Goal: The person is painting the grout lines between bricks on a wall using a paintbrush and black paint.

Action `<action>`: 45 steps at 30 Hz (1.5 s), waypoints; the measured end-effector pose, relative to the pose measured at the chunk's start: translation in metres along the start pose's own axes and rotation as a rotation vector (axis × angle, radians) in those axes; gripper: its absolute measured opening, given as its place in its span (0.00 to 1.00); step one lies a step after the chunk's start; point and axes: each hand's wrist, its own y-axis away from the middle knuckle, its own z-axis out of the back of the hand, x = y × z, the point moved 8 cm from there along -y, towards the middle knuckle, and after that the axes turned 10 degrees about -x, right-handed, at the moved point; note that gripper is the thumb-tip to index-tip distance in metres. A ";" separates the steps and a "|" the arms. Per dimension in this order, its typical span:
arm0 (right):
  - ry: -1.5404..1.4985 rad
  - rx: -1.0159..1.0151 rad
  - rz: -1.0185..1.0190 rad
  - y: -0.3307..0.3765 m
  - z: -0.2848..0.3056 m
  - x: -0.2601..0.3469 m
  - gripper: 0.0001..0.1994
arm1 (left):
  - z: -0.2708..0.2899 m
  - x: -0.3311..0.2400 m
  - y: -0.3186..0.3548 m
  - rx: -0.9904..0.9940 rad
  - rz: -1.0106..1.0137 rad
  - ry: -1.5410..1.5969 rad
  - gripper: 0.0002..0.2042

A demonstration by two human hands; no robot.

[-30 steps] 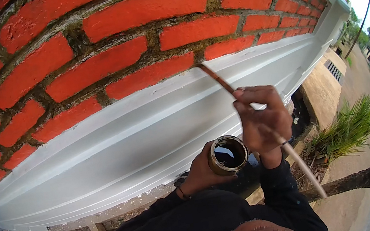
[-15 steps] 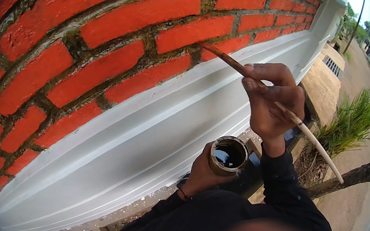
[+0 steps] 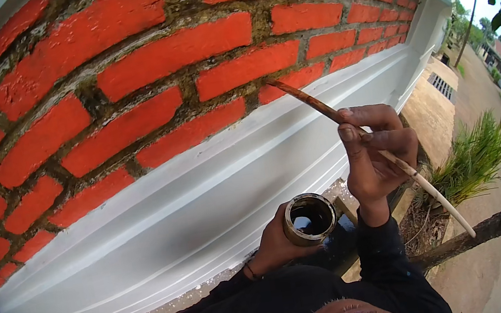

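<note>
From 9 o'clock round to 1 o'clock, a red brick wall point(image 3: 174, 56), with dark, wet-looking joints point(image 3: 217, 104) through its left and middle. Beneath it, sweeping from 8 o'clock toward 2 o'clock, a white moulded ledge point(image 3: 163, 224).

At 5 o'clock, in the left hand point(image 3: 274, 240), an open jar point(image 3: 299, 237) with dark liquid point(image 3: 308, 222) inside: fingers closed round its left side, mouth facing up toward the view, hold unchanged over the last 1.0 s.

At 1 o'clock, the main change: tip of the slender brush point(image 3: 314, 103) at the bottom course's lower edge, beside the ledge, 1.0 s ago; now 1 seam higher, between the 2 lowest courses, and slightly farther right than 0.5 s ago. Apparently touching there (too small to tell bristles from bare wood). By judgement, a sign of work passing from the bottom edge to this seam, with the paler grey joints point(image 3: 301, 50) toward 2 o'clock probably not yet coated.

At 3 o'clock, in the right hand point(image 3: 379, 153), the brush pinched between thumb and forefinger, other fingers curled behind, pale handle end pointing toward 4 o'clock. Farther out at 3 o'clock, a green plant point(image 3: 474, 155); at 4 o'clock, a dark branch point(image 3: 500, 226).
</note>
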 end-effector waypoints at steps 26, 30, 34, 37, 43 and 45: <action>0.038 -0.126 -0.053 -0.013 0.022 -0.050 0.13 | -0.010 0.001 -0.022 0.055 -0.066 -0.015 0.52; 0.019 -0.157 -0.102 -0.009 0.037 -0.051 0.12 | -0.008 0.002 -0.025 0.056 -0.081 -0.005 0.51; -0.066 -0.218 -0.077 -0.029 0.029 -0.056 0.12 | -0.005 0.011 -0.031 0.049 -0.042 0.016 0.50; 0.034 -0.140 -0.048 -0.019 0.029 -0.051 0.12 | -0.007 0.010 -0.031 0.064 -0.047 0.020 0.50; -0.062 -0.270 -0.077 -0.023 0.036 -0.053 0.13 | -0.011 0.019 -0.029 0.083 -0.021 0.004 0.51; 0.050 -0.125 -0.066 -0.018 0.032 -0.054 0.12 | -0.013 0.016 -0.029 0.094 -0.016 0.018 0.51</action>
